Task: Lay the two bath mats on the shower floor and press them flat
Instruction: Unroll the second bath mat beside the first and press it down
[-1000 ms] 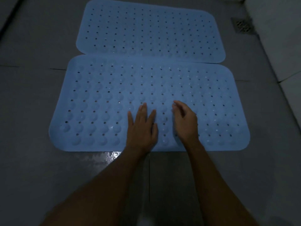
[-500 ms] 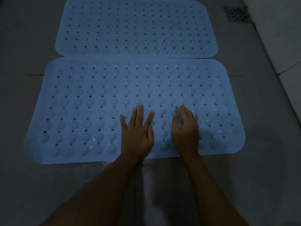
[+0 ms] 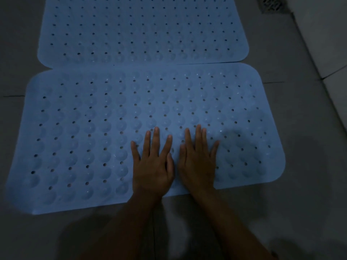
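Note:
Two light blue perforated bath mats lie on the grey tiled shower floor, long sides touching. The near mat (image 3: 93,132) spreads across the middle of the view, bumps facing up. The far mat (image 3: 142,29) lies beyond it and runs off the top edge. My left hand (image 3: 153,166) rests palm down on the near mat close to its front edge, fingers spread. Beside it, almost touching, my right hand (image 3: 198,162) also lies flat with fingers apart. Neither hand holds anything.
A floor drain grate (image 3: 271,4) sits at the top right corner. A pale raised wall or ledge (image 3: 330,44) runs along the right side. Grey floor tiles (image 3: 37,237) surround the mats, with a grout line under my arms.
My right hand has flattened from curled fingers to a spread palm and moved beside the left hand. The view has shifted closer and lower over the near mat.

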The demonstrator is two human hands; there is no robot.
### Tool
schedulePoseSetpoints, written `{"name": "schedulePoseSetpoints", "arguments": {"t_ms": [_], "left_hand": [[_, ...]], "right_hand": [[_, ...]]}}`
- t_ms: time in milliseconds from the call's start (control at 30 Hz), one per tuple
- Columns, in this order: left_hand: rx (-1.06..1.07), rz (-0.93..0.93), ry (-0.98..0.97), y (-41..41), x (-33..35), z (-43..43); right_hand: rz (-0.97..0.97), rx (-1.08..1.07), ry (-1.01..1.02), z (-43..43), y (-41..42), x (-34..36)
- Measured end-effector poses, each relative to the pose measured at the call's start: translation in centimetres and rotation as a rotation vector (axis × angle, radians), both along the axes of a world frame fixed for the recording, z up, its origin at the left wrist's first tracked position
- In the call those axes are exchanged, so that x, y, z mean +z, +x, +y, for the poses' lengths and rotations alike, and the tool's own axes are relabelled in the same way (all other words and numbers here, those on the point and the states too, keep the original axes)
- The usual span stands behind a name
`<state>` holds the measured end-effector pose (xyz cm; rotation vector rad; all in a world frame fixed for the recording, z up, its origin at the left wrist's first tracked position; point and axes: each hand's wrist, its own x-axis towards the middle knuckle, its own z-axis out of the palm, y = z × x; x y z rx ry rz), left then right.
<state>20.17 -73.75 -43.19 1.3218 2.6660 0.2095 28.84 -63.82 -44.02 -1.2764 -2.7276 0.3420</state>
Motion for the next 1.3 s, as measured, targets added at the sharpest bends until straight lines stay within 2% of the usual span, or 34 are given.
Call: {"name": "schedulePoseSetpoints", "arguments": {"t_ms": [633,900,1133,1300], "left_hand": [[-0.038,-0.051,0.045,-0.59,-0.08,-0.05],[-0.039,-0.028,0.014,-0.47,-0.19,0.20],[0.015,-0.020,0.073,-0.07,-0.38,0.22],[0.021,0.002,0.083,-0.25,-0.66,0.21]], "right_hand": [[-0.117,0.010,-0.012,0.22,-0.30,0.37],[-0.105,0.005,-0.002,0.17,-0.45,0.47],[-0.023,-0.003,0.005,0.00,-0.11,0.28],[-0.072,-0.001,-0.031,0.18,-0.48,0.19]]}}
